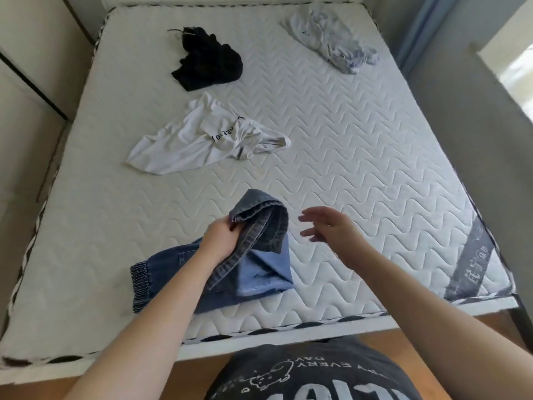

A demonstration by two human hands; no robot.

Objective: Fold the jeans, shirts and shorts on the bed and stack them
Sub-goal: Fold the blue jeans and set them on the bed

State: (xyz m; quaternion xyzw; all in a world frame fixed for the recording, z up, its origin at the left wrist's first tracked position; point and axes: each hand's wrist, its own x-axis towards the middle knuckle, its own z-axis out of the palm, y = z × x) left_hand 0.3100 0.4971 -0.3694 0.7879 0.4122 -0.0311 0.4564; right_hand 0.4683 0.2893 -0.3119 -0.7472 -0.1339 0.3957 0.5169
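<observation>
Head view, looking down over a bare quilted mattress on a bed (331, 134). The left hand (222, 238) grasps a bunched fold of the blue jeans (259, 264), fingers curled round the denim, and holds that part raised above the bed. The rest of the jeans lies on the mattress near its front edge, left of centre; an elastic gathered band shows at the garment's left end, and a paler blue inner face of the cloth shows on its right side, below the lifted fold. The right hand (331, 229) hovers just right of the raised denim, apart from it, its fingers spread and relaxed, grasping nothing.

Three other garments lie unfolded on the mattress. A white shirt (199, 140) with black lettering lies crumpled beyond the jeans, toward the left of the bed. A black garment (207, 60) lies bunched farther back on the left, near the head of the bed; its kind cannot be told. A pale grey-white garment (331, 39) lies crumpled at the far right corner, well apart from the others.

At the bottom of the frame shows the person's dark printed shirt (311, 376). A blue curtain (415, 33) hangs beyond the right side of the bed.
</observation>
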